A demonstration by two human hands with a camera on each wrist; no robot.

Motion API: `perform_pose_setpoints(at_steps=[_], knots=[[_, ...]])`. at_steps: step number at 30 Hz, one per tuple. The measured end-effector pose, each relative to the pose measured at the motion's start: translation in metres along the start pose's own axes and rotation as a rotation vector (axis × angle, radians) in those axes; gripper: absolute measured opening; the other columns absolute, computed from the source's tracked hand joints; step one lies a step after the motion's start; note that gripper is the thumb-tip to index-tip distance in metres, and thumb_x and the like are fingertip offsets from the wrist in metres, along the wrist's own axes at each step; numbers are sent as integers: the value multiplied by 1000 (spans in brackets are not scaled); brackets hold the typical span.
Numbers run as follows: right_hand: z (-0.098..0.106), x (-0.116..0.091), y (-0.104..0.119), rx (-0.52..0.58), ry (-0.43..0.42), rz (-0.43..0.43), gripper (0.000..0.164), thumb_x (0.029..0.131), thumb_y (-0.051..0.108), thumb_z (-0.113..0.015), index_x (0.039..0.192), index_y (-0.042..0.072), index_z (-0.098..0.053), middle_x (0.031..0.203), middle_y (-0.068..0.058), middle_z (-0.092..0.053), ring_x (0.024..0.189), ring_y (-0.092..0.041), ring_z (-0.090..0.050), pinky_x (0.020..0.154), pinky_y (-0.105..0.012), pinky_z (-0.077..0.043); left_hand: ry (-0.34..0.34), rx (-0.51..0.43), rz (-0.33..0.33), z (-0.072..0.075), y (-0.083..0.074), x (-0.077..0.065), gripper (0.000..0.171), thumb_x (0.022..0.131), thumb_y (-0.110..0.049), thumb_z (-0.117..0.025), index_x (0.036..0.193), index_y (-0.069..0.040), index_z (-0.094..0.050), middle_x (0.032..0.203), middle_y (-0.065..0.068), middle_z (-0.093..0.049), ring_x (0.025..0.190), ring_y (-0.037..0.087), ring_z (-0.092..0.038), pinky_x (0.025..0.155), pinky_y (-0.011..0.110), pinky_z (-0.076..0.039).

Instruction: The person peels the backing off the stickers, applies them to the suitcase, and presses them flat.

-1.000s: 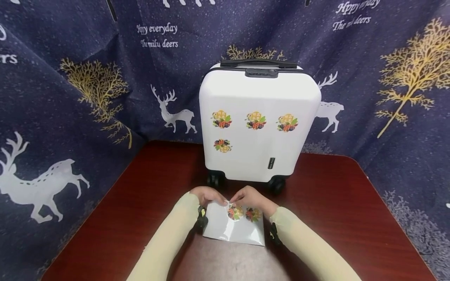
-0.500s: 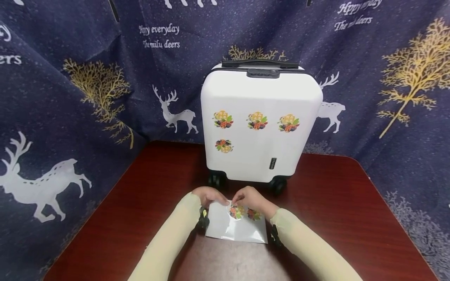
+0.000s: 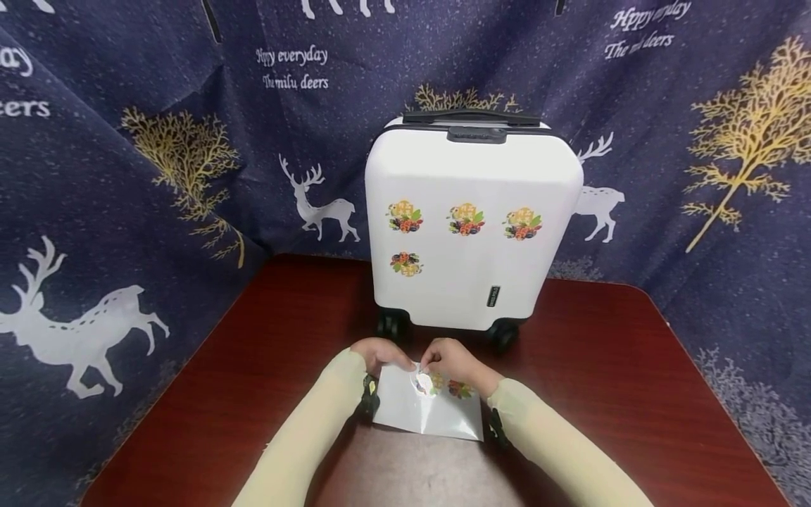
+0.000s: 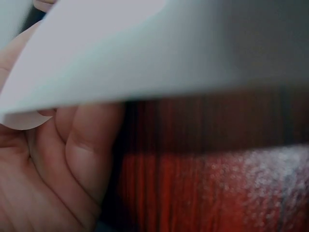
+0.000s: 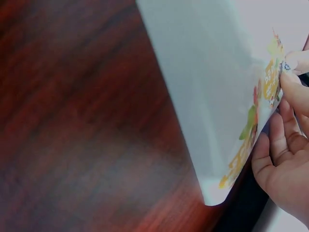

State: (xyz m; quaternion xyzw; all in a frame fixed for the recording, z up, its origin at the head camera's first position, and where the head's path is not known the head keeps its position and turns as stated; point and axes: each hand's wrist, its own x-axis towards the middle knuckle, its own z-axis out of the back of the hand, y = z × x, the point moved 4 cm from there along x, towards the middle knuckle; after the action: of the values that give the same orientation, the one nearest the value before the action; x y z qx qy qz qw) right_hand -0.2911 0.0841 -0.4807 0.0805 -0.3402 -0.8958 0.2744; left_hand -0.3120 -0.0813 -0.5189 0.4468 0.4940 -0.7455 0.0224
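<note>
A glossy white sticker sheet [image 3: 405, 415] with two fruit stickers along its far edge is held above the table. My left hand [image 3: 383, 352] grips the sheet's far left edge, thumb on top; in the left wrist view its curled fingers [image 4: 91, 140] lie beneath the sheet. My right hand [image 3: 451, 358] pinches the edge of the left fruit sticker [image 3: 437, 382] between thumb and forefinger. This sticker is partly lifted, with bare white showing at its left. To its right, the other fruit sticker [image 3: 460, 389] lies flat on the sheet.
Behind the hands a white suitcase [image 3: 456, 282] stands upright on black wheels. Its front bears several fruit stickers, three in an upper row and one upside down at lower left [image 3: 405, 264]. The dark red table [image 3: 602, 366] meets a blue deer-patterned cloth [image 3: 253, 127].
The left sticker's near-left part has come up from the sheet, baring a white patch. My right hand keeps its pinch. The whole head view has shifted slightly.
</note>
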Motion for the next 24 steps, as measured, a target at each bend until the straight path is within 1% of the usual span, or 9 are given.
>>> perform_pose_setpoints(at_steps=[3, 6, 10, 14, 18, 24], knots=[[2, 0, 2, -44, -2, 26, 7, 86, -2, -74, 81, 2, -77, 83, -5, -67, 77, -5, -52, 71, -18, -47, -21, 10, 4, 0, 0, 1, 18, 92, -13, -67, 103, 0, -73, 82, 3, -72, 73, 13, -67, 69, 28, -57], [4, -1, 3, -61, 8, 26, 7, 86, -1, -75, 81, 3, -77, 83, -5, -70, 77, -5, -53, 71, -18, -48, -27, 24, 1, 0, 0, 1, 21, 93, -13, -66, 106, 2, -72, 83, 4, -72, 74, 13, -68, 69, 28, -58], [4, -2, 4, -55, 36, -6, 7, 89, 1, -73, 83, 4, -75, 83, -5, -75, 75, -5, -55, 71, -19, -50, -10, 25, 12, 0, -1, -1, 24, 94, -13, -65, 110, 4, -71, 84, 4, -72, 75, 13, -68, 72, 29, -58], [5, -4, 3, -52, 53, -31, 8, 91, 3, -72, 84, 6, -75, 87, -5, -77, 77, -6, -57, 75, -22, -53, 6, 31, 21, 0, -3, -2, 24, 96, -14, -64, 111, 4, -71, 85, 4, -72, 77, 13, -67, 75, 29, -58], [7, -5, 3, -45, 65, -35, 7, 90, 2, -73, 85, 6, -75, 90, -7, -78, 79, -7, -60, 77, -25, -55, 17, 31, 28, 0, -4, -2, 23, 96, -14, -63, 111, 2, -71, 85, 3, -72, 78, 13, -67, 75, 28, -58], [7, -5, 3, -70, 77, -18, 7, 90, 2, -74, 87, 7, -76, 90, -4, -78, 79, -6, -60, 76, -24, -55, 21, 30, 29, 0, -2, 1, 22, 97, -14, -62, 110, 1, -71, 84, 2, -72, 77, 12, -67, 75, 28, -58]])
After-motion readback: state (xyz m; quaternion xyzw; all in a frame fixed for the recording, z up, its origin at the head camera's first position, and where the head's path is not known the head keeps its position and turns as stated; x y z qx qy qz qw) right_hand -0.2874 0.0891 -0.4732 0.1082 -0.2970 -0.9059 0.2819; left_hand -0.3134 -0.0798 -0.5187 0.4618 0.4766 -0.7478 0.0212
